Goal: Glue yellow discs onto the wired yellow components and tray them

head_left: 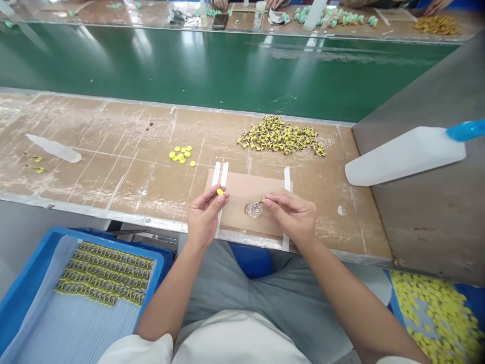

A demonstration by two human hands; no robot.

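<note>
My left hand (204, 215) pinches a small yellow disc (220, 191) between thumb and fingertips, above the left side of a cardboard sheet (246, 184). My right hand (293, 212) is closed in a pinch on a tiny dark-and-yellow piece (260, 201); its exact kind is too small to make out. That piece is at the edge of a small round clear dish (253, 210) on the cardboard. Beyond the hands lie a loose group of yellow discs (182, 153) and a heap of small yellow-and-dark pieces (282, 135).
A white bottle with a blue top (405, 155) leans at right by a metal panel (428, 217). A blue tray (161, 273) holds rows of pieces at lower left. Many yellow discs (435, 308) lie lower right. Past the green belt (227, 71), other people's hands (275, 4) show.
</note>
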